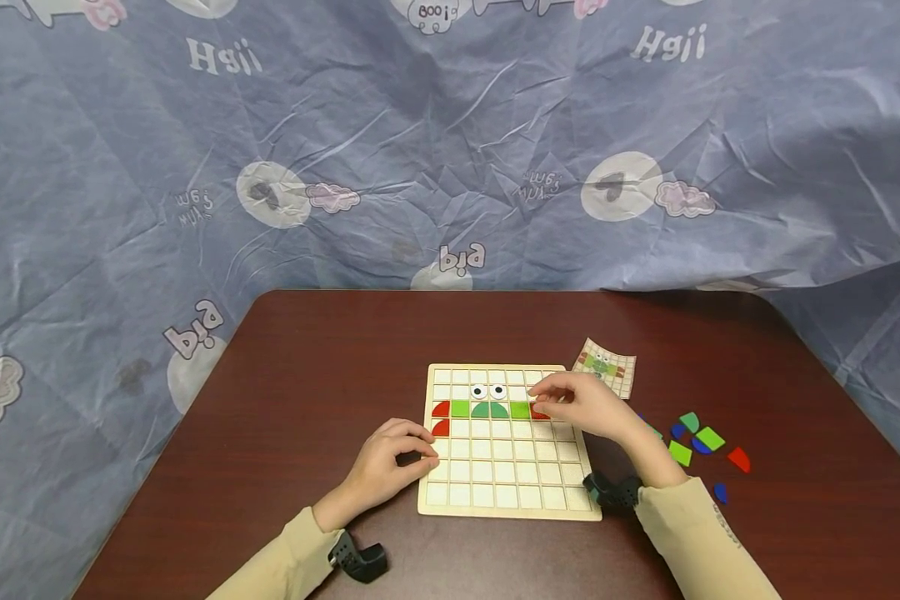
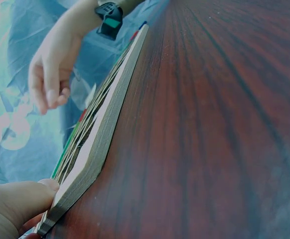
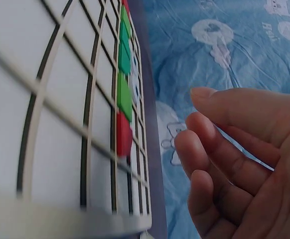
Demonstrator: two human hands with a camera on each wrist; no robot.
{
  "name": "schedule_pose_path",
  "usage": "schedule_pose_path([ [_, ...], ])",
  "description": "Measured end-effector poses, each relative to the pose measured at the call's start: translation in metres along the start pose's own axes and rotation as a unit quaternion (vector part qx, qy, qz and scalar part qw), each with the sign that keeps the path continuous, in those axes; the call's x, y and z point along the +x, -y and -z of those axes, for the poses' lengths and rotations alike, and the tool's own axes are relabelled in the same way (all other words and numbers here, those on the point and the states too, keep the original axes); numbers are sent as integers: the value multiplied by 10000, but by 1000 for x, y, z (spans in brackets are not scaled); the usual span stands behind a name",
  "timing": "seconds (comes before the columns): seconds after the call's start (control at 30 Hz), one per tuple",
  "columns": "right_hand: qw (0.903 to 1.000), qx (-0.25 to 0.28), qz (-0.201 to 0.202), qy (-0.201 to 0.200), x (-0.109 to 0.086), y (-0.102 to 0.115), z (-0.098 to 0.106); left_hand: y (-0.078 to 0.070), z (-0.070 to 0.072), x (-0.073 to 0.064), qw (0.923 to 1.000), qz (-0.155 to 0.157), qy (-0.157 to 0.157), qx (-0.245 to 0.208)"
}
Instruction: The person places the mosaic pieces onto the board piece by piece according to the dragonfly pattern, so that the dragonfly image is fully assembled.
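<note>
A wooden grid board point(image 1: 487, 472) lies flat on the table, carrying a row of red, lime and teal pieces. Two eye pieces point(image 1: 498, 390) sit above the teal quarter-rounds point(image 1: 499, 410). At the left end, one red piece point(image 1: 440, 427) lies directly below another. My left hand point(image 1: 390, 460) rests its thumb and fingertips on the board's left edge; the thumb point(image 2: 40, 193) shows at the rim. Over the right end of the row, my right hand point(image 1: 581, 404) has loosely bent fingers with nothing between them, close to a red piece point(image 3: 123, 133) it partly covers from above.
Behind my right hand lies a pattern card point(image 1: 624, 372) showing a similar figure. Several loose pieces lie right of the board, among them a lime square point(image 1: 679, 453), a lime rhombus point(image 1: 710, 439) and a red quarter-round point(image 1: 739, 459). A patterned cloth point(image 1: 435, 167) hangs behind the table.
</note>
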State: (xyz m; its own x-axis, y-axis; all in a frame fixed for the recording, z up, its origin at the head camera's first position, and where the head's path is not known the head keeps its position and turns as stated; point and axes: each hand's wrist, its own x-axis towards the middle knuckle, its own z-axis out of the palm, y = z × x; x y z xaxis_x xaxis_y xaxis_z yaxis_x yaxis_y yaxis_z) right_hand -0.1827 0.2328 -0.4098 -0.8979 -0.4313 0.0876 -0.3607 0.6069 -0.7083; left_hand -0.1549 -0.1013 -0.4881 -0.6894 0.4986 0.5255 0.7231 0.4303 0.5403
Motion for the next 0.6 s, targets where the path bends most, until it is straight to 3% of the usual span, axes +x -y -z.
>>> schedule_pose_path([
  [0.43, 9953, -356, -401, -802, -49, -37, 31, 0, -1, -1, 10000, 59, -35, -13],
  [0.6, 9934, -457, -473, -942, -69, -47, 41, -1, 0, -1, 9998, 89, -158, 46],
])
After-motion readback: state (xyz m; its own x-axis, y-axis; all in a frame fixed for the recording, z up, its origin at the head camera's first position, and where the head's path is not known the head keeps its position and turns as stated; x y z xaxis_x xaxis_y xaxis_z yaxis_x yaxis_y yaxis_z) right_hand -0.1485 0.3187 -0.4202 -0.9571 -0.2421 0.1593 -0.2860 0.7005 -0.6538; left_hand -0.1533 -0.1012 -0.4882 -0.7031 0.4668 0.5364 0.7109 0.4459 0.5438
